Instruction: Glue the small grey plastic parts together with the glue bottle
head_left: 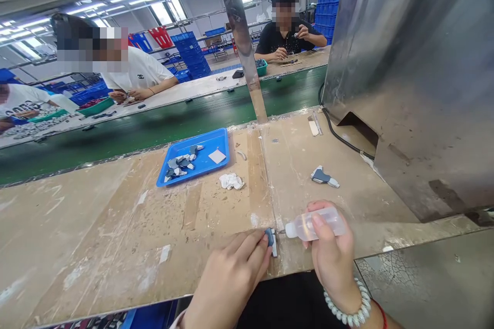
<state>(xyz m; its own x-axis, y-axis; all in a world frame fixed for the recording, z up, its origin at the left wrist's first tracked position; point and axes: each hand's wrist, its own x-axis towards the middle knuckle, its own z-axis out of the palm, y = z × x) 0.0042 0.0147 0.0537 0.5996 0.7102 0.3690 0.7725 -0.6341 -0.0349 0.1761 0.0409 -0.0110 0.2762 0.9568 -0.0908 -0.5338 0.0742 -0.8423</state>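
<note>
My right hand is closed around a small clear squeeze bottle held sideways, its nozzle pointing left. The nozzle tip nearly touches a small blue-and-white plastic part. My left hand pinches that part against the worn wooden bench near the front edge. Another blue-and-white part lies alone on the bench further back on the right. A blue tray at the back centre holds several similar parts and a white square pad.
A crumpled white wipe lies beside the tray. A large steel machine housing fills the right side, with a black cable at its base. Beyond the bench runs a green conveyor belt; three people sit working across it.
</note>
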